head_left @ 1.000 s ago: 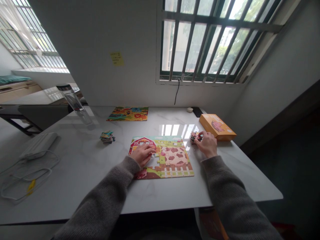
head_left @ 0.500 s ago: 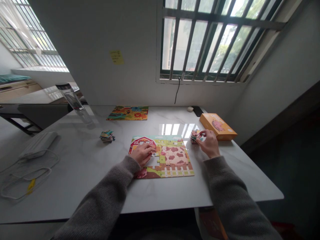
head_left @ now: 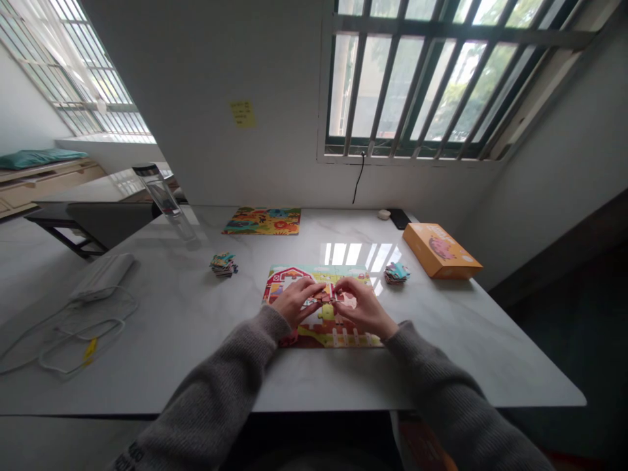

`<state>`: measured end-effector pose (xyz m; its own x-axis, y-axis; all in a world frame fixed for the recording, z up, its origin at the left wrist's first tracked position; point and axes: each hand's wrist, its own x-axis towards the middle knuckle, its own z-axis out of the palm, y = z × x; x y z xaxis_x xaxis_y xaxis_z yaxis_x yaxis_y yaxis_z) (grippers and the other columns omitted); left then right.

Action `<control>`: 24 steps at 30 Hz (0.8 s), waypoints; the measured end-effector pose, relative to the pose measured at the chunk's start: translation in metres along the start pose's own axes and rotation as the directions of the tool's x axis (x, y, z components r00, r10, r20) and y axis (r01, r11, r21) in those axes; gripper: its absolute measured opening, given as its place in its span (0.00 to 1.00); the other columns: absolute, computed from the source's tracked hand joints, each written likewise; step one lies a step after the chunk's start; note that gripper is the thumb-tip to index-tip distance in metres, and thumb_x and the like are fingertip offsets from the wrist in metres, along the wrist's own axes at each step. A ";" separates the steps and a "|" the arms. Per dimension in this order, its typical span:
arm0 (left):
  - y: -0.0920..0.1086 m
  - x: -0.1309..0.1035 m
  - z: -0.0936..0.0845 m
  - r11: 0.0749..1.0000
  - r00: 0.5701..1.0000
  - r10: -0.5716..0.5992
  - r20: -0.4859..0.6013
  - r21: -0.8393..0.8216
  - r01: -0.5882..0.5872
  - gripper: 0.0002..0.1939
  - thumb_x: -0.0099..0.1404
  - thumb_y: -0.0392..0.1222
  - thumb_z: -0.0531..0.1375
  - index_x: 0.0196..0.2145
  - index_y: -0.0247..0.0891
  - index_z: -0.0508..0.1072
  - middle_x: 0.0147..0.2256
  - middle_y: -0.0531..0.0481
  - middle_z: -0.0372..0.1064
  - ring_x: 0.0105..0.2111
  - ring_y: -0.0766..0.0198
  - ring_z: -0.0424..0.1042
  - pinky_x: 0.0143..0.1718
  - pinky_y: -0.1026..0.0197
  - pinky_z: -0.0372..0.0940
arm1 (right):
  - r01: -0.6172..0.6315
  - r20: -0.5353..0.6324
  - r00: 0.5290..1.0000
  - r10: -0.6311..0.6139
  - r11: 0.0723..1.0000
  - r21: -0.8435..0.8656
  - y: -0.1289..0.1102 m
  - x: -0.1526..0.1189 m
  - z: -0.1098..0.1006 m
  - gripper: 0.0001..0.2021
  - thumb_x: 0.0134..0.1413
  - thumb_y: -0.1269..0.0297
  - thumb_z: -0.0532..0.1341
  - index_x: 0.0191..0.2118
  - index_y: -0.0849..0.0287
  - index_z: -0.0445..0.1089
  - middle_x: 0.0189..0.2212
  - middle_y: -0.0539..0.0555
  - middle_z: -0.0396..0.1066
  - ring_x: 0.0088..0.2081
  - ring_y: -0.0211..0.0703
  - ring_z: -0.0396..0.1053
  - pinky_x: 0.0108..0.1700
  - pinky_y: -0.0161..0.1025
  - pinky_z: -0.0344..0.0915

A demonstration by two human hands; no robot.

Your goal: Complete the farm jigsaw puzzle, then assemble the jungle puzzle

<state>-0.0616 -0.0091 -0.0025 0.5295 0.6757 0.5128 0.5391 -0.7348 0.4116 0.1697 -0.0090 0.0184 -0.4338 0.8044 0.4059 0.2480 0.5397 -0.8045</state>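
- Your right hand (head_left: 363, 311), centre of the frame: thumb and fingertips pinch a small puzzle piece (head_left: 338, 296).
- Your left hand (head_left: 297, 304), just left of it: thumb and fingers curl around reddish-brown pieces (head_left: 322, 296); can't tell whether they grip or only touch.
- Both work above the farm puzzle (head_left: 314, 337), lower centre, flat on the surface (head_left: 343, 379).
- My judgement: match picture and tabs first, lower each piece level, press lightly; brace neighbours with your left so finished parts don't shift.
- Your fingers cover part of the picture; lift them aside to check the fit.
- Piece stacks: right stack (head_left: 396, 273) just beyond your right hand, left stack (head_left: 224, 264) left of centre. Both look easy to topple with a sleeve.
- Farther out: animal puzzle (head_left: 262, 221) above centre, orange box (head_left: 441, 251) at right, cable (head_left: 90, 351) at lower left. None blocks your hands.
- Window glare lies near the puzzle's upper right; may hide detail.
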 end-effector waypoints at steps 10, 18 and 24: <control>0.003 0.004 0.006 0.921 0.962 -0.262 0.074 -0.277 0.272 0.19 0.73 0.52 0.51 0.33 0.35 0.71 0.30 0.49 0.69 0.30 0.61 0.67 0.33 0.60 0.62 | -0.268 0.077 0.962 0.260 0.957 0.112 0.011 0.003 0.006 0.17 0.61 0.48 0.58 0.32 0.57 0.63 0.25 0.48 0.67 0.27 0.39 0.65 0.28 0.36 0.63; 0.002 0.005 0.005 0.928 0.975 -0.219 0.030 -0.303 0.218 0.18 0.72 0.51 0.53 0.34 0.35 0.73 0.30 0.49 0.68 0.31 0.62 0.67 0.35 0.60 0.64 | -0.155 0.091 0.985 0.144 0.979 0.129 0.013 0.000 0.009 0.11 0.64 0.53 0.58 0.38 0.56 0.65 0.30 0.50 0.69 0.31 0.41 0.69 0.33 0.38 0.66; 0.002 0.003 0.000 0.958 0.979 -0.201 -0.045 -0.216 0.186 0.16 0.70 0.51 0.58 0.46 0.38 0.75 0.37 0.47 0.70 0.33 0.63 0.68 0.38 0.59 0.66 | 0.197 -0.002 0.980 -0.201 0.960 -0.198 0.015 -0.004 0.005 0.06 0.67 0.61 0.58 0.42 0.55 0.70 0.39 0.55 0.71 0.40 0.43 0.71 0.42 0.40 0.68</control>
<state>-0.0583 -0.0086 0.0000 0.3804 0.8060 0.4535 0.4736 -0.5909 0.6531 0.1704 -0.0054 0.0024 -0.4730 0.6799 0.5603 0.3246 0.7257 -0.6066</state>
